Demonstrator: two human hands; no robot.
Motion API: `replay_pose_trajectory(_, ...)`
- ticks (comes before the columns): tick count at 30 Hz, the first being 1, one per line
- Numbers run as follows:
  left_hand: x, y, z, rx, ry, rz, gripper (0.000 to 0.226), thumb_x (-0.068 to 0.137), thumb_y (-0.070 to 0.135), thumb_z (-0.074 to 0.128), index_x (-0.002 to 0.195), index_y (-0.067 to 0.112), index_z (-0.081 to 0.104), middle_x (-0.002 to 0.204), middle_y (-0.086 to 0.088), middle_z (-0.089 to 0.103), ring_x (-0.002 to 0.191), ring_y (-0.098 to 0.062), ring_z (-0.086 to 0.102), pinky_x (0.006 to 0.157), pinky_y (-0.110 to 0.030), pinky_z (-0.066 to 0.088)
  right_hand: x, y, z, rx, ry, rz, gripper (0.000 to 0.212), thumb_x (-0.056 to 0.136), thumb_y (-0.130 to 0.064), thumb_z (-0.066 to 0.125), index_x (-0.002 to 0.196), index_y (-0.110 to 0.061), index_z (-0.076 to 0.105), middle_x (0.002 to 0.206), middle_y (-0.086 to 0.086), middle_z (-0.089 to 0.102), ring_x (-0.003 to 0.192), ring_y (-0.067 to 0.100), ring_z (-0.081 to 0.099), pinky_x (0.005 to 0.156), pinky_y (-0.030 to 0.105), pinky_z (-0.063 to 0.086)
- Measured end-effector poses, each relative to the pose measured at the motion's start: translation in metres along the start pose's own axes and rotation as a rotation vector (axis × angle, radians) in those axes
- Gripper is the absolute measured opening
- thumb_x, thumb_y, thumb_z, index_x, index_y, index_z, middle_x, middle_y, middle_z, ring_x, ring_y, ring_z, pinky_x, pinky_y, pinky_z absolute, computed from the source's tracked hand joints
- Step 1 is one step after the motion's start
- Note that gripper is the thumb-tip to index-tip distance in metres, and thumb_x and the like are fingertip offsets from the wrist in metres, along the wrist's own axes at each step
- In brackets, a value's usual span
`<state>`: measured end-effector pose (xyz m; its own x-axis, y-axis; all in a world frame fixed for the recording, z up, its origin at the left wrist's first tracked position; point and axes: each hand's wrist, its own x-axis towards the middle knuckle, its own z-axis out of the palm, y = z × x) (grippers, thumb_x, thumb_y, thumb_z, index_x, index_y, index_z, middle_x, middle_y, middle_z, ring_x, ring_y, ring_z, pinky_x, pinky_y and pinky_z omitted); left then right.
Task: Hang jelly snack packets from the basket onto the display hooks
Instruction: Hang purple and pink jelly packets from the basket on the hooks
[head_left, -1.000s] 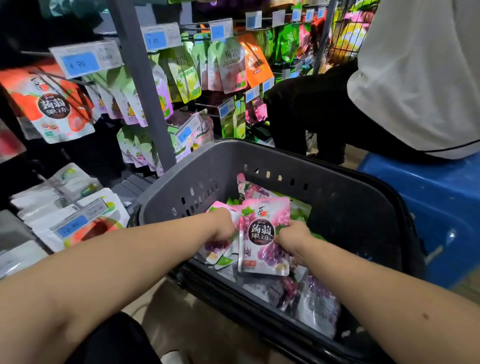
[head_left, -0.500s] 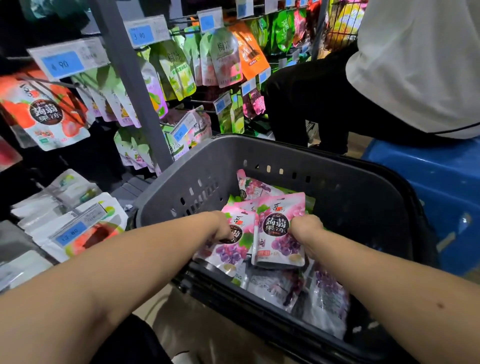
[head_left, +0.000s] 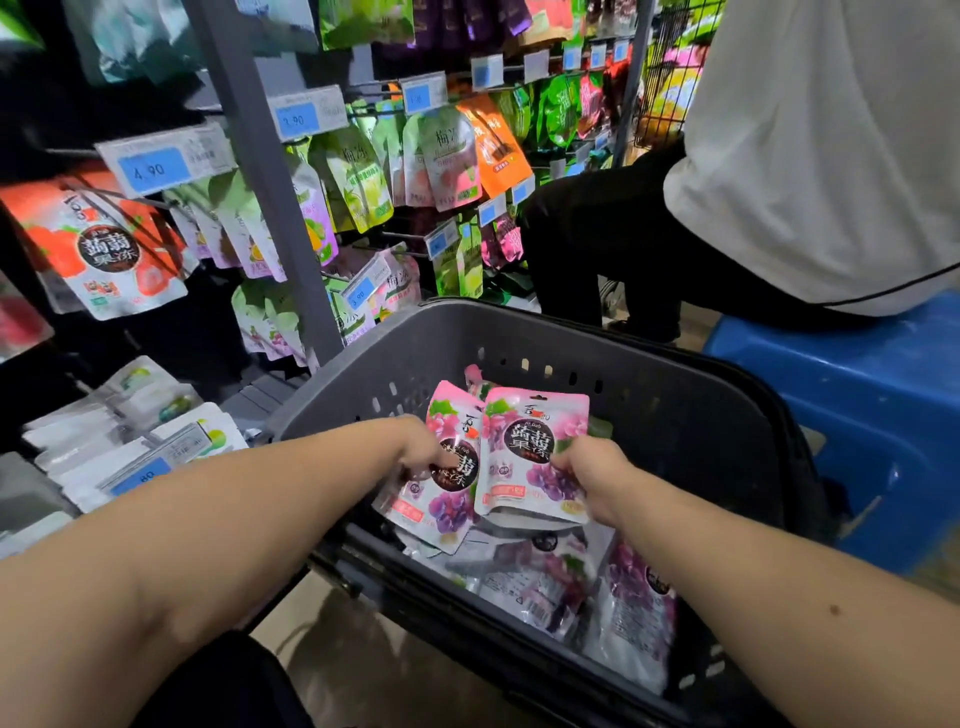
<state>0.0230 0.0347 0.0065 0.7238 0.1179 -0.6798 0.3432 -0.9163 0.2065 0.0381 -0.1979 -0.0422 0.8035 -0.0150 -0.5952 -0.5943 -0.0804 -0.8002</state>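
A grey plastic basket (head_left: 675, 415) stands in front of me with several purple grape jelly packets (head_left: 540, 587) lying in its bottom. My left hand (head_left: 426, 452) is shut on a pink-and-purple jelly packet (head_left: 441, 499) held above the pile. Beside it my right hand (head_left: 592, 473) grips a second grape jelly packet (head_left: 530, 452) by its right edge, upright and facing me. The two packets overlap slightly. Display hooks (head_left: 98, 195) with hanging packets and price tags fill the rack on the left.
A grey upright post (head_left: 260, 171) divides the rack, with red jelly packets (head_left: 104, 249) at left and green and orange pouches (head_left: 441, 150) at centre. White packets (head_left: 130, 426) lie low on the left. A person in a white shirt (head_left: 821, 145) sits on a blue stool (head_left: 857, 405) at right.
Both hands have lifted their packets up out of the pile in the basket. The view has tilted upward, showing more of the rack.
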Motion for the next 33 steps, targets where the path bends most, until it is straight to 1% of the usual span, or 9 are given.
replay_pose_trajectory(5, -0.01, -0.011, 0.001, -0.464, 0.318, 0.178, 0.026, 0.094, 0.03, 0.072, 0.107, 0.008, 0.071, 0.095, -0.012, 0.07, 0.075, -0.023, 0.063, 0.071, -0.032, 0.052, -0.011, -0.014, 0.005, 0.103, -0.09, -0.049, 0.019, 0.095, 0.009, 0.053, 0.112, 0.008, 0.06, 0.094, 0.025, 0.066, 0.088, 0.034, 0.06, 0.067, 0.041, 0.047)
replay_pose_trajectory(8, -0.02, -0.007, 0.011, -0.749, 0.328, 0.29, 0.019, 0.1, 0.031, 0.064, 0.105, 0.014, 0.071, 0.105, -0.01, 0.075, 0.089, -0.024, 0.071, 0.085, -0.035, 0.057, -0.013, -0.017, 0.008, 0.059, -0.112, -0.068, 0.024, 0.093, 0.008, 0.055, 0.117, 0.006, 0.061, 0.106, 0.033, 0.07, 0.082, 0.033, 0.062, 0.061, 0.042, 0.049)
replay_pose_trajectory(13, -0.031, 0.005, 0.022, -1.13, 0.057, 0.238, 0.051, 0.099, 0.055, 0.054, 0.114, 0.01, 0.072, 0.112, -0.016, 0.076, 0.106, -0.036, 0.071, 0.095, -0.051, 0.056, -0.019, -0.02, 0.011, -0.031, -0.149, -0.091, 0.04, 0.086, 0.006, 0.059, 0.126, 0.01, 0.056, 0.095, 0.028, 0.069, 0.077, 0.033, 0.066, 0.062, 0.042, 0.05)
replay_pose_trajectory(16, -0.041, 0.018, 0.028, -1.07, -0.091, 0.306, 0.05, 0.098, 0.049, 0.059, 0.126, 0.009, 0.067, 0.117, -0.013, 0.074, 0.104, -0.028, 0.072, 0.082, -0.036, 0.059, -0.031, -0.024, 0.016, -0.033, -0.216, -0.074, 0.028, 0.095, 0.01, 0.054, 0.122, 0.011, 0.056, 0.098, 0.029, 0.071, 0.084, 0.037, 0.073, 0.07, 0.044, 0.06)
replay_pose_trajectory(19, -0.038, 0.021, 0.031, -1.042, -0.053, 0.311, 0.06, 0.079, 0.043, 0.084, 0.122, 0.004, 0.069, 0.107, -0.016, 0.077, 0.096, -0.032, 0.075, 0.089, -0.047, 0.06, -0.037, -0.027, 0.017, -0.077, -0.218, -0.083, 0.027, 0.092, 0.011, 0.063, 0.118, 0.01, 0.065, 0.113, 0.025, 0.072, 0.104, 0.037, 0.071, 0.098, 0.053, 0.055)
replay_pose_trajectory(23, -0.026, 0.025, 0.032, -0.906, 0.126, 0.298, 0.062, 0.06, 0.047, 0.093, 0.107, 0.011, 0.074, 0.093, -0.01, 0.079, 0.085, -0.03, 0.077, 0.087, -0.05, 0.061, -0.046, -0.033, -0.003, -0.327, -0.18, -0.168, 0.013, 0.089, 0.0, 0.074, 0.1, 0.005, 0.07, 0.091, 0.017, 0.073, 0.073, 0.022, 0.068, 0.067, 0.036, 0.063)
replay_pose_trajectory(26, -0.026, 0.028, 0.029, -0.663, 0.287, 0.286, 0.031, 0.085, 0.04, 0.08, 0.086, 0.011, 0.069, 0.062, -0.002, 0.073, 0.054, -0.013, 0.069, 0.058, -0.026, 0.056, -0.048, -0.029, -0.025, -0.673, -0.156, -0.282, 0.004, 0.088, 0.003, 0.071, 0.091, 0.002, 0.069, 0.088, 0.016, 0.072, 0.072, 0.028, 0.072, 0.068, 0.038, 0.062)
replay_pose_trajectory(29, -0.02, 0.027, 0.028, -0.565, 0.303, 0.274, 0.037, 0.083, 0.041, 0.079, 0.096, 0.007, 0.072, 0.075, -0.012, 0.076, 0.061, -0.026, 0.072, 0.063, -0.033, 0.059, -0.047, -0.014, -0.041, -1.229, -0.142, -0.318, 0.017, 0.088, -0.004, 0.07, 0.104, -0.008, 0.077, 0.107, 0.01, 0.075, 0.09, 0.024, 0.068, 0.078, 0.033, 0.056)
replay_pose_trajectory(33, -0.018, 0.031, 0.033, -0.42, 0.278, 0.225, 0.047, 0.085, 0.043, 0.077, 0.062, 0.009, 0.054, 0.041, -0.003, 0.051, 0.036, -0.017, 0.046, 0.053, -0.028, 0.043, -0.047, 0.0, -0.049, -1.662, -0.063, -0.277, 0.025, 0.091, -0.021, 0.066, 0.115, -0.017, 0.071, 0.122, 0.007, 0.066, 0.113, 0.029, 0.058, 0.097, 0.038, 0.051)
